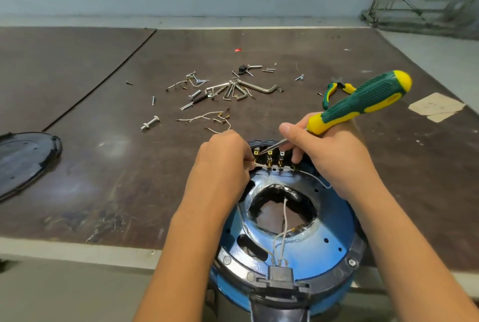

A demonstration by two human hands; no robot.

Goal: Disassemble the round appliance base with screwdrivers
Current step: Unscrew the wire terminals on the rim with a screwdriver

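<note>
dark tabletop (129, 166); left hand (223, 163) pinches white wire (260, 165), right hand (331, 158) grips screwdriver (363, 101).

- My left hand (220, 163) and left forearm (186, 238), lower middle of the frame, are bare.
- My right hand (329, 158) and right forearm (404, 238), lower right, are bare; thumbnail (285, 128) cut short.

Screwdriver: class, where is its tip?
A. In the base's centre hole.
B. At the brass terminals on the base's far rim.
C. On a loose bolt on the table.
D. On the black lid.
B: the screwdriver, gripped by the right hand, reaches with its tip to the terminals at the far rim of the base.
</note>
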